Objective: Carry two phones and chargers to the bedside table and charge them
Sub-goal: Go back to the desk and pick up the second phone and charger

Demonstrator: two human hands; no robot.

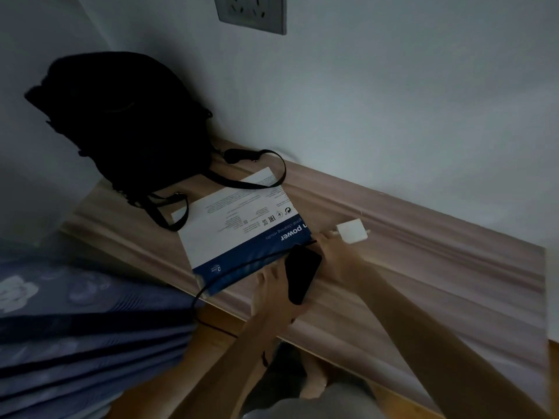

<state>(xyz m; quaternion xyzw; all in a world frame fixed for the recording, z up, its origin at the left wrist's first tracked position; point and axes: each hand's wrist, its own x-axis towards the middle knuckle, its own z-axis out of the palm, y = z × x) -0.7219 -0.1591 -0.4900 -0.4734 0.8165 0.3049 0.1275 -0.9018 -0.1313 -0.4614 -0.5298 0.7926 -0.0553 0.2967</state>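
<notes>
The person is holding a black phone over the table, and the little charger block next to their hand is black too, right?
Not quite. The head view shows the charger block is white, not black. The rest is right: the left hand holds the black phone over the table, and the block lies beside the right hand.
</notes>
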